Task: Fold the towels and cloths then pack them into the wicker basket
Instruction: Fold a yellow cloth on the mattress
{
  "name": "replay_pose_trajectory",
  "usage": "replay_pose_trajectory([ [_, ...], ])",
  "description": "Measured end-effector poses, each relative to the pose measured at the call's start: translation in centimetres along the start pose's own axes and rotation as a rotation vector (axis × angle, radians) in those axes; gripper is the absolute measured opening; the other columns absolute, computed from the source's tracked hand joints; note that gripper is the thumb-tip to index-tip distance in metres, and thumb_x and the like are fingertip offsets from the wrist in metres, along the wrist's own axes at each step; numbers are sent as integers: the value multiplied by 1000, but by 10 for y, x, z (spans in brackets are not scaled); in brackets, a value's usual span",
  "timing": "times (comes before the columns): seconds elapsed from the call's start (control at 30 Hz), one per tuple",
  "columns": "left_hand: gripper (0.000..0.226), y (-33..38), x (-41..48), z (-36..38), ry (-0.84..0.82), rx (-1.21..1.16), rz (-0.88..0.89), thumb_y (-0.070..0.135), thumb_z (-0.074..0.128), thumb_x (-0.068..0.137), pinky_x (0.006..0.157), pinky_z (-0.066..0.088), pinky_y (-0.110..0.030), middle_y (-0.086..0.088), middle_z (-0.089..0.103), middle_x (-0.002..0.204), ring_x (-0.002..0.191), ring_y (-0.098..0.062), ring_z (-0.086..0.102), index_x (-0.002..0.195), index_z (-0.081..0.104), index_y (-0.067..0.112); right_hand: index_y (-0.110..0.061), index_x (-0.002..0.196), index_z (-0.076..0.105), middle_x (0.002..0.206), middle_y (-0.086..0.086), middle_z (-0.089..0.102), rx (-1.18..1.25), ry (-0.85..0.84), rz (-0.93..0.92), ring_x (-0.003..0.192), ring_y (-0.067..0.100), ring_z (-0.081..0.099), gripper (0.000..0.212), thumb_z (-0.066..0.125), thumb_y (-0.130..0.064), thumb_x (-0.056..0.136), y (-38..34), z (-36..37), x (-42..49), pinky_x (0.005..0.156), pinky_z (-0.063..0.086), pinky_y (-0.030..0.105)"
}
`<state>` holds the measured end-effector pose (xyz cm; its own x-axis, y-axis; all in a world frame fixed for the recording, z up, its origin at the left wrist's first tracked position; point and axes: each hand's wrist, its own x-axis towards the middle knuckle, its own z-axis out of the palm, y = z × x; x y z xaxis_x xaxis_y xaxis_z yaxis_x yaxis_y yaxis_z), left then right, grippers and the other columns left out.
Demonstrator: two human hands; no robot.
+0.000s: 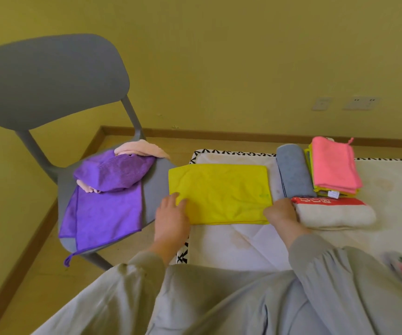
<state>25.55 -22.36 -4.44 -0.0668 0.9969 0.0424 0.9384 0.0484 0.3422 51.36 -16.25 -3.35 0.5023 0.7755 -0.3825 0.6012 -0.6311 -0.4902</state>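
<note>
1. Yellow wall behind, wooden skirting, pale floor. Work surface is a white-covered pad (243, 243) with a black-and-white patterned edge; whether it is a mattress or a mat is unclear.
2. Yellow cloth (219, 194) lies flat on the pad at centre, already doubled into a rectangle, with its near edge towards the person.
3. Left hand (171, 213): fingers fairly straight, laid on the cloth's near-left corner and pressing, not clutching.
4. Right hand (279, 213): at the near-right corner, knuckles up, fingertips hidden. Cannot tell whether it pinches the cloth or only rests on it.
5. Done pile to the right: grey towel (294, 172), pink cloth (335, 165) topping a small stack, and white towel with red band (335, 213).
6. Grey chair (50, 81) to the left holds the unfolded purple cloth (105, 201) and peach cloth (141, 148).
7. Wicker basket is not in view.
8. Handling, as a judgement: the yellow cloth looks like light, limp microfibre that will sag and cling a little. Best taken by both near corners, pinched through all layers, then carried over to the far edge and smoothed flat.
</note>
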Motion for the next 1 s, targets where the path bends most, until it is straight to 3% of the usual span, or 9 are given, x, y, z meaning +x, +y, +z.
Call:
replay_pose_trajectory([
  [0.13,54,46,-1,17,-259,163,253,35,28,103,117,0,-49,-1,-8,160,147,-29,-10,152,7,30,5,127,50,128,19,55,2,-95,67,114,34,56,47,60,-11,84,-3,-4,-2,80,43,31],
  [0.27,58,56,1,44,-326,242,261,55,2,96,115,-7,-52,0,-15,159,145,-27,-19,150,-6,36,3,118,56,112,20,58,94,-179,74,94,31,55,43,63,-18,82,-6,-4,2,87,49,39],
  [0.33,66,51,0,51,-272,261,269,56,-9,87,115,-7,-51,0,-13,160,145,-26,-18,150,-7,37,0,91,64,98,21,63,138,-147,-2,89,34,62,22,67,-15,76,-7,-5,6,84,54,44],
  [0.4,66,51,-1,55,-232,243,279,53,-7,87,115,-7,-51,1,-10,160,146,-26,-16,151,-3,37,-6,67,56,81,20,64,118,-132,-47,77,35,67,13,66,-7,74,-7,-10,4,75,57,49],
  [0.53,64,53,-3,58,-204,193,281,49,4,89,115,-5,-50,0,-2,161,147,-26,-10,151,6,35,-7,75,51,73,13,66,-276,-253,-11,56,24,65,11,51,-7,86,3,-14,-6,51,54,28],
  [0.7,64,51,-3,60,-201,174,286,48,9,89,115,-6,-49,-1,0,160,147,-26,-9,152,10,34,3,99,62,104,24,66,-164,-148,-91,89,38,66,26,47,-15,88,-1,-16,0,77,56,40],
  [0.8,65,51,-5,58,-207,154,283,49,11,89,115,-7,-48,0,3,160,147,-24,-7,151,16,32,-1,108,62,117,19,62,-392,-69,-161,106,35,61,25,50,-6,86,4,-18,-3,84,50,36],
  [0.9,62,50,-4,55,-165,125,304,53,21,87,111,21,-54,-2,32,154,142,-30,27,139,46,29,-8,125,48,129,15,53,-567,-33,-240,119,33,50,37,48,-6,88,1,-15,-9,92,45,37],
  [1.0,45,49,14,47,78,19,309,40,36,86,72,48,-43,-8,65,112,94,-36,61,104,68,15,-12,134,34,134,12,42,-584,158,-480,121,30,42,49,47,-9,87,-15,-9,-11,94,39,38],
])
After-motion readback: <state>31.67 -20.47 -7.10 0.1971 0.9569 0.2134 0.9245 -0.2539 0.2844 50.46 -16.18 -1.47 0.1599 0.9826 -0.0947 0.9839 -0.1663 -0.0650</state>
